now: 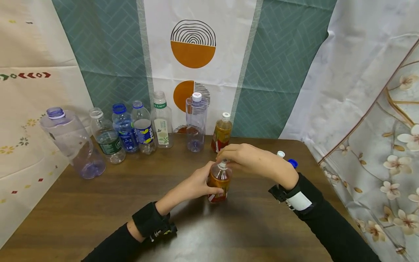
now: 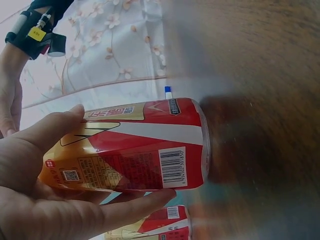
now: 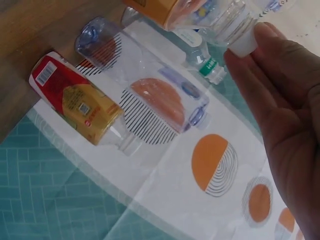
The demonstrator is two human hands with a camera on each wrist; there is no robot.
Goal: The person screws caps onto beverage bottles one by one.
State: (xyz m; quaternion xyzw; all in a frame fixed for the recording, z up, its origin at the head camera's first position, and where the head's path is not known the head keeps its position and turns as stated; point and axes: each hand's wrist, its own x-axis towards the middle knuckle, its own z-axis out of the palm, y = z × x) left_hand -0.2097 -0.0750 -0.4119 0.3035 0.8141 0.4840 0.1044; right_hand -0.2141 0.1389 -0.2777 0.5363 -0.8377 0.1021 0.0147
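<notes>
Visibly, the left hand (image 1: 199, 182) grips one upright bottle (image 1: 221, 180), labelled red and gold with a white stripe; the right hand (image 1: 251, 159) pinches its white cap (image 3: 244, 46). Behind that bottle stands one twin (image 1: 223, 131), partly hidden by the right hand; leftward, six more bottles (image 1: 144, 131); rightward, two caps (image 1: 292, 163).

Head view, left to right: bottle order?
Big purple-tinted bottle → green-labelled bottle → blue bottle → bottle with blue-and-yellow label → bottle with green neck band → white-capped clear bottle → hand-held amber bottle. Left out: the similar bottle behind the held one, since their places overlap.
</notes>
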